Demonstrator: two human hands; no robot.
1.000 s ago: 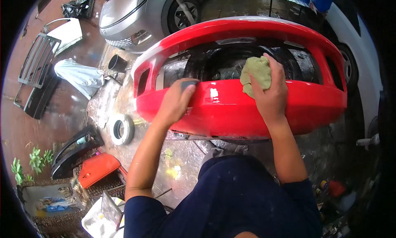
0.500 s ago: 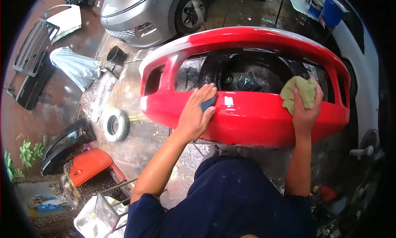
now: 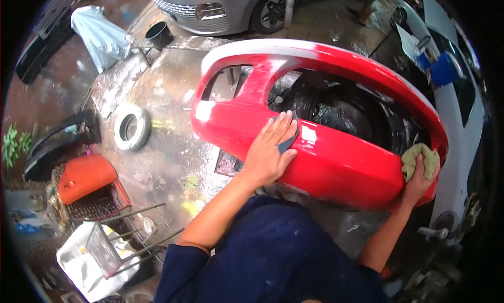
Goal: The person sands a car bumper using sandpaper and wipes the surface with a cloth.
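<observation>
A glossy red car bumper (image 3: 346,169) with whitish patches along its upper edge lies in front of me. My left hand (image 3: 270,150) rests on its face near the middle, fingers stretched out, holding a dark grey piece of sandpaper (image 3: 288,141) against the paint. Part of the sheet is hidden under the fingers. At the bumper's right end, my right hand (image 3: 419,183) grips a crumpled olive-green cloth (image 3: 421,161), which touches the red surface beside the large opening.
A silver car (image 3: 220,9) stands beyond the bumper, with a white car (image 3: 454,124) along the right. On the wet floor are a tyre (image 3: 123,127), a black bucket (image 3: 159,35), an orange panel (image 3: 86,177) and a metal frame (image 3: 139,232). Another person's leg (image 3: 362,11) shows at the back.
The view has turned, so the bumper appears tilted down to the right. My right hand has moved the cloth toward the bumper's right end. My left hand stays near the middle with the sandpaper.
</observation>
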